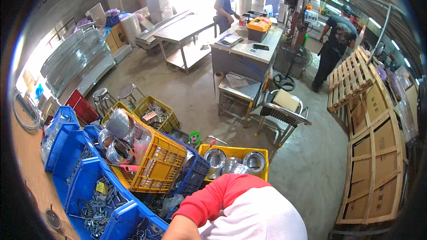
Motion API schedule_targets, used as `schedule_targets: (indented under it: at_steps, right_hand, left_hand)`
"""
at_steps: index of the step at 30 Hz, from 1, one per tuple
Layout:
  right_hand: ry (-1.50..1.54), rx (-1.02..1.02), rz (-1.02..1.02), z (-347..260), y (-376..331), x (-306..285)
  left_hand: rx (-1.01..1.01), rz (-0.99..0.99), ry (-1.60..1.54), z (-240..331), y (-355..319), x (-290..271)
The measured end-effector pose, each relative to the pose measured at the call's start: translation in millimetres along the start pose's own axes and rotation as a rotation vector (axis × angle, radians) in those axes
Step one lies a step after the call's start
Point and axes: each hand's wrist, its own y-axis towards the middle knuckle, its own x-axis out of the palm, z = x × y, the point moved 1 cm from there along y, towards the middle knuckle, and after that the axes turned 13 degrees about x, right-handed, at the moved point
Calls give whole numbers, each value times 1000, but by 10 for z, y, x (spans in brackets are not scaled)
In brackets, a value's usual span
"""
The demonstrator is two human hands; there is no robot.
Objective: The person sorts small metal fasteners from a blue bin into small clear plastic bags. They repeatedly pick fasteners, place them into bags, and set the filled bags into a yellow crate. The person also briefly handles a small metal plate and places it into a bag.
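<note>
My right arm, in a red and pale sleeve, bends across the lower middle of the head view. Only the wrist and back part of my right hand [181, 230] show at the lower edge; its fingers are cut off. My left hand is out of view. Nearest to the right hand are a blue bin [116, 215] with metal hooks or clips and a clear plastic bag [172, 204]. Beside that bin, another blue bin [73, 195] holds bolts and a small yellow box [102, 188]. A tilted yellow crate [162, 162] with wire coils stands behind them.
A yellow crate [262, 151] of wire coils sits beyond my arm. Farther off are a metal chair [289, 114], a fan [297, 58] and a workbench [222, 53] with an orange-lidded toolbox [259, 29]. Wooden crating [369, 160] lines the right. Two people stand at the back.
</note>
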Motion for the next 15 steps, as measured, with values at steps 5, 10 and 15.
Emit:
schedule_targets:
  at_steps: [5,10,15]
  right_hand:
    - [261,258,583,575,77,-195]
    - [-986,-11,1023,778,246,-219]
    - [-421,503,774,1034,503,-302]
  left_hand:
    - [55,475,116,-442,-70,90]
    - [460,489,-440,367,-503,-373]
    - [345,-337,-803,1243,-575,-1148]
